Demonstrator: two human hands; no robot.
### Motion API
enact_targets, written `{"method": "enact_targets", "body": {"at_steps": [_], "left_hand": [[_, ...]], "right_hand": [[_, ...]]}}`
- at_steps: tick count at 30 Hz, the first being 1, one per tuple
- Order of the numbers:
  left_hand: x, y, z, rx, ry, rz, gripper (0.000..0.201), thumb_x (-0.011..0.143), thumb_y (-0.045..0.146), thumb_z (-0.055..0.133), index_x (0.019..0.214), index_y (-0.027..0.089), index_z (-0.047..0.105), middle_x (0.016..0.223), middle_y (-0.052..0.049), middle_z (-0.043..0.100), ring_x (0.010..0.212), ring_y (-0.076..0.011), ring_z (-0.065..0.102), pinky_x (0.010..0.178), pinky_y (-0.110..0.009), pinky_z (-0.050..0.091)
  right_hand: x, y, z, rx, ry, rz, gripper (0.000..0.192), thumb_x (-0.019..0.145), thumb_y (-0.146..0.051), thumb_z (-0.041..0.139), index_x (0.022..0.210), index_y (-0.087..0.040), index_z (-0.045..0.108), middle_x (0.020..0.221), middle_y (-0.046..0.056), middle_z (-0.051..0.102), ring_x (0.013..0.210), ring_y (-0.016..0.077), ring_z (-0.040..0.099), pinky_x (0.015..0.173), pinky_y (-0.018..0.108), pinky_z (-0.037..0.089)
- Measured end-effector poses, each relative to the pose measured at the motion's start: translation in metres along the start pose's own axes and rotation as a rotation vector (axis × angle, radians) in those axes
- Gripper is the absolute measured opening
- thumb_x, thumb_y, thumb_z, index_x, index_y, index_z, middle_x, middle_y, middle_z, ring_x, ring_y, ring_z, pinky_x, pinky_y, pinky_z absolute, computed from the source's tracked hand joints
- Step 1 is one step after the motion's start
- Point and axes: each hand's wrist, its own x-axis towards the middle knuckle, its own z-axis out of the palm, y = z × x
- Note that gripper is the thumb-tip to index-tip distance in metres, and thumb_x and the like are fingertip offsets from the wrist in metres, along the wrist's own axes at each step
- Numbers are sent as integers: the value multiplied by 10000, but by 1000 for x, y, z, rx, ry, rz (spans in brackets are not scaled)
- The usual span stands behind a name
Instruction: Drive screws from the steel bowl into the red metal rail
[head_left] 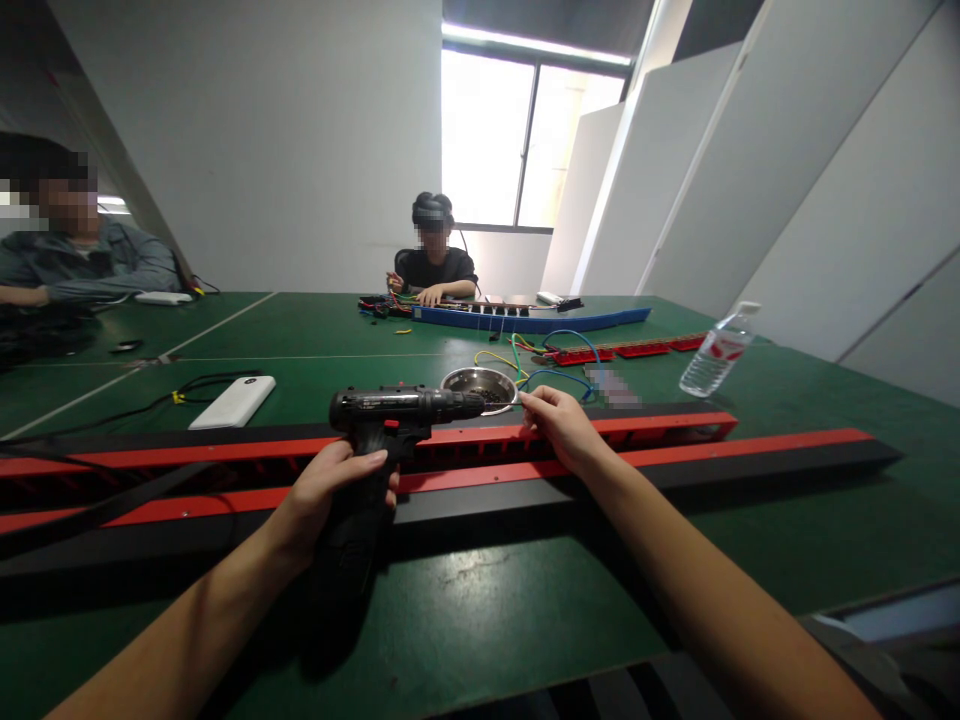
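Closest to me, the person's two bare forearms reach out over the green worktop (487,620). The left hand (330,495) is wrapped tight around the grip of a black power screwdriver (390,420), fingers (375,462) curled fully round the handle, the tool upright with its nose pointing right, level with the table. The right hand (562,425) sits just beyond the tool's tip, thumb and forefinger pinched nearly shut; something tiny may be between them, but I cannot tell what, it is too small to make out.

Both hands hover over a long red and black rail (675,460) that lies across the worktop from left to right, with a second slotted red and black rail (645,422) just behind it. The screwdriver stands above these rails, near their middle.

Just past the rails a small metal bowl (487,385) holds dark bits, right by the screwdriver's nose. To its left lies a white power bank (232,402) with a black cable. Right of the bowl, loose coloured wires (547,365) curl beside red strips (622,351), and a clear water bottle (716,355) lies tilted further right.

At the far side, a seated person works over a long blue strip (525,320). Another person sits at the far left edge.
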Motion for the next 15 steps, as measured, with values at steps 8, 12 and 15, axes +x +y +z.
{"method": "enact_targets", "body": {"at_steps": [8,12,15], "left_hand": [[0,-1,-1,18,-3,11,438,669,378,852,956,121,643,772,-78,752,632,-197,694,575,-287,559],[0,-1,-2,13,-11,16,437,676,378,850,959,120,640,779,-85,752,642,-200,696,583,-293,563],[0,-2,-3,5,-19,11,432,686,373,846,969,122,638,784,-80,749,644,-195,694,585,-290,561]], "right_hand": [[0,0,0,1,-6,1,448,697,-525,843,628,-198,546,559,-26,555,497,101,498,490,240,397],[0,0,-1,9,-8,0,445,694,-522,848,635,-197,551,559,-27,558,494,100,493,489,240,394],[1,1,-1,5,-7,-1,443,698,-521,844,639,-194,551,557,-27,559,491,97,491,485,234,390]]}}
